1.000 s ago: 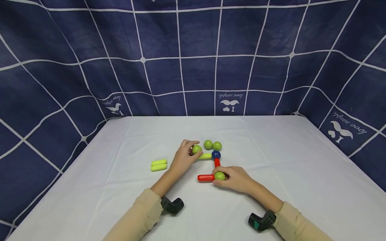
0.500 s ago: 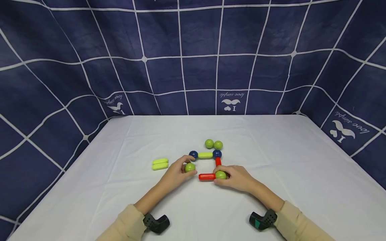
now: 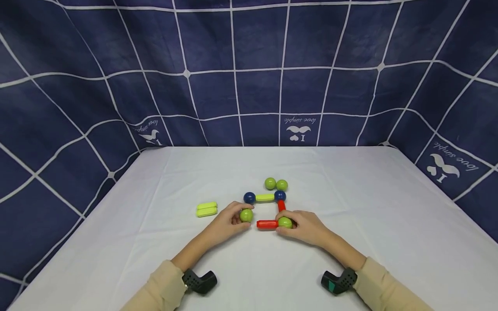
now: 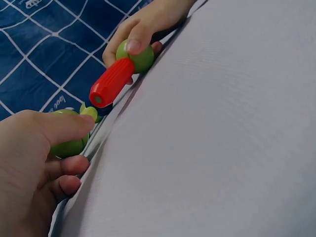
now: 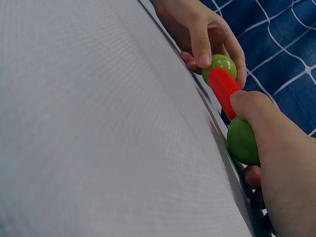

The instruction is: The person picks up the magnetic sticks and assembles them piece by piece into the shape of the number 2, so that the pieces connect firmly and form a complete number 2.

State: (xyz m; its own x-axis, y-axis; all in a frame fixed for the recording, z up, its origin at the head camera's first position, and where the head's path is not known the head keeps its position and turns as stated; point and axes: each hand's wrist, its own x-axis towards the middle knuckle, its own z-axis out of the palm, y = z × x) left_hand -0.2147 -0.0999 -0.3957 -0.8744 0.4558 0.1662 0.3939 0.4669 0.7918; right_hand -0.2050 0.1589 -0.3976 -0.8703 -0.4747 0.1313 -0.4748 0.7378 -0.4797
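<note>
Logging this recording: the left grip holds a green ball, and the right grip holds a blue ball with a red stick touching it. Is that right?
Not quite: the ball in the right grip is green, not blue, as the head view shows. The red stick does touch it, and the left grip holds a green ball.

The right hand (image 3: 305,226) is partly covering its green ball (image 3: 285,222); in the head view, the bottom edge is cutting off both sleeves (image 3: 159,285).
</note>
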